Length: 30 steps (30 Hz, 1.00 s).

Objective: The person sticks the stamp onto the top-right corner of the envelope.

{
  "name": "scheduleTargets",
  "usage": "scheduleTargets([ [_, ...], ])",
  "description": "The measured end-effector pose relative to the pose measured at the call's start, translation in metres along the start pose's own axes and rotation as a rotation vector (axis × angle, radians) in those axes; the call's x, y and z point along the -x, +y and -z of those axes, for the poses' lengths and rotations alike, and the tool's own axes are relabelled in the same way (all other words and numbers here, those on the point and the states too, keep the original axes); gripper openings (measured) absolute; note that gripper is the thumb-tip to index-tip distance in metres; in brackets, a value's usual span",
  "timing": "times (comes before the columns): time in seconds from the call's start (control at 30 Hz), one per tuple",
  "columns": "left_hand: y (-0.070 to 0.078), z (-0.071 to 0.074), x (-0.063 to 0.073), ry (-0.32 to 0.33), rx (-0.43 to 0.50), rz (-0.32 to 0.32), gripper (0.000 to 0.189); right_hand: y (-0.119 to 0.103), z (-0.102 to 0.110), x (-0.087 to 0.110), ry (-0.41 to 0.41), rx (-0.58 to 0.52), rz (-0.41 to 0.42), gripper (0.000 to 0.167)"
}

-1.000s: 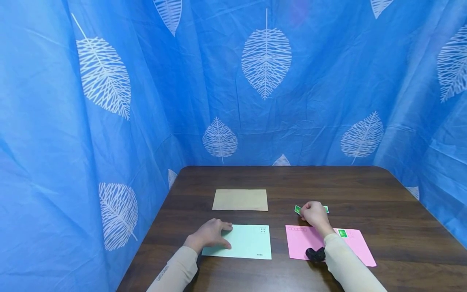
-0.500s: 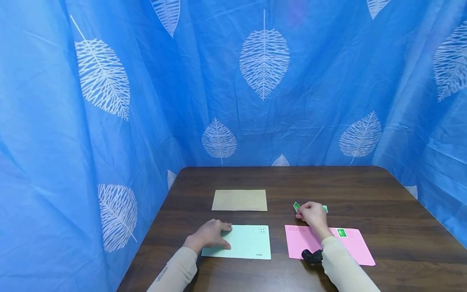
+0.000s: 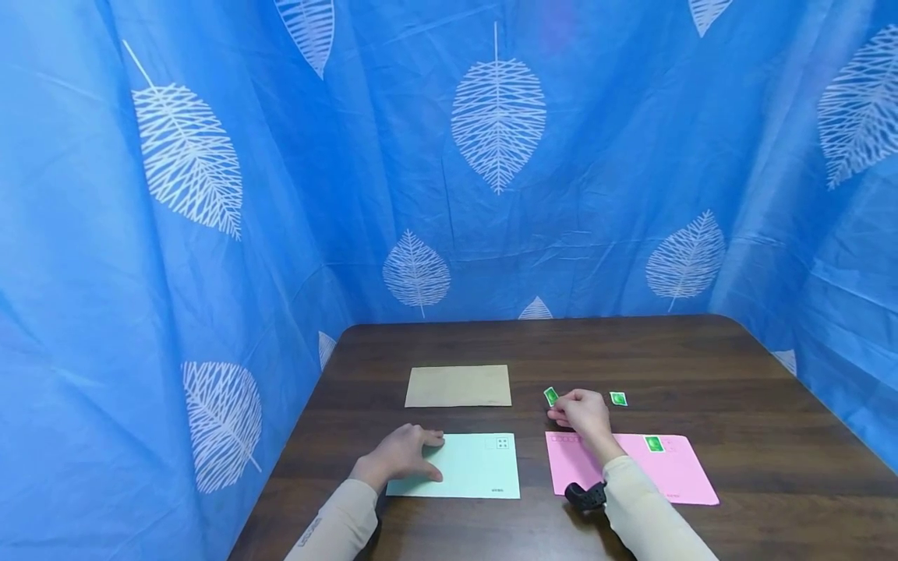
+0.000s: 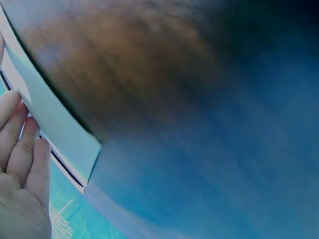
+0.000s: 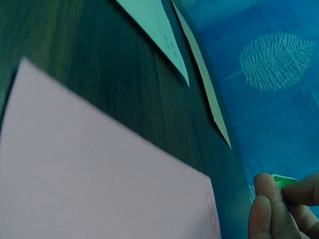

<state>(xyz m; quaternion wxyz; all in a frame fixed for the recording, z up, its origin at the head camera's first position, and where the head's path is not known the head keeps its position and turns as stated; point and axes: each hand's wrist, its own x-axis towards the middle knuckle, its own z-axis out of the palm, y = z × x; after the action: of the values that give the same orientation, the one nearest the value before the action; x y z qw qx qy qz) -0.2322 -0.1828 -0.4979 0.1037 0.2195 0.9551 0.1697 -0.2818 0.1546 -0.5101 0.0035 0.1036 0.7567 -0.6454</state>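
Note:
My right hand [image 3: 584, 411] pinches a small green postage stamp [image 3: 551, 396] between thumb and fingertips, above the far edge of the pink envelope [image 3: 673, 475]. The right wrist view shows the same stamp [image 5: 285, 181] peeking out between the fingers. A green stamp [image 3: 654, 443] sits on the pink envelope's upper right part. On the table behind lies a loose stamp [image 3: 618, 398]. My left hand [image 3: 403, 454] rests on the left end of the mint-green envelope [image 3: 473, 467], thumb and fingers spread. Its fingers [image 4: 37, 169] look straight in the left wrist view.
A tan envelope [image 3: 458, 386] lies farther back, behind the mint one. Everything lies on a dark wooden table [image 3: 561, 347]. A blue curtain [image 3: 603, 156] with white leaf prints encloses the table's back and sides.
My right hand has moved left with the stamp, uncovering the loose stamp on the table. The left hand stays on the mint envelope. The head view has shifted slightly.

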Motion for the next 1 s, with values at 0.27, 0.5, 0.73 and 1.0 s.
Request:
scheduleTargets([
  [0.27, 0.001, 0.000, 0.000, -0.010, 0.006, 0.008, 0.060, -0.002, -0.012, 0.007, -0.043, -0.136, -0.065, 0.008],
  [0.5, 0.003, 0.002, 0.001, -0.006, -0.003, 0.002, 0.061, -0.004, -0.022, 0.012, -0.070, -0.206, -0.115, 0.005],
  [0.73, 0.002, 0.003, 0.001, -0.007, 0.001, -0.005, 0.061, -0.002, -0.034, 0.020, -0.100, -0.249, -0.107, 0.010],
  [1.0, 0.001, -0.001, 0.001, -0.008, 0.008, -0.004, 0.062, -0.002, -0.049, 0.029, -0.116, -0.238, -0.106, 0.003],
])
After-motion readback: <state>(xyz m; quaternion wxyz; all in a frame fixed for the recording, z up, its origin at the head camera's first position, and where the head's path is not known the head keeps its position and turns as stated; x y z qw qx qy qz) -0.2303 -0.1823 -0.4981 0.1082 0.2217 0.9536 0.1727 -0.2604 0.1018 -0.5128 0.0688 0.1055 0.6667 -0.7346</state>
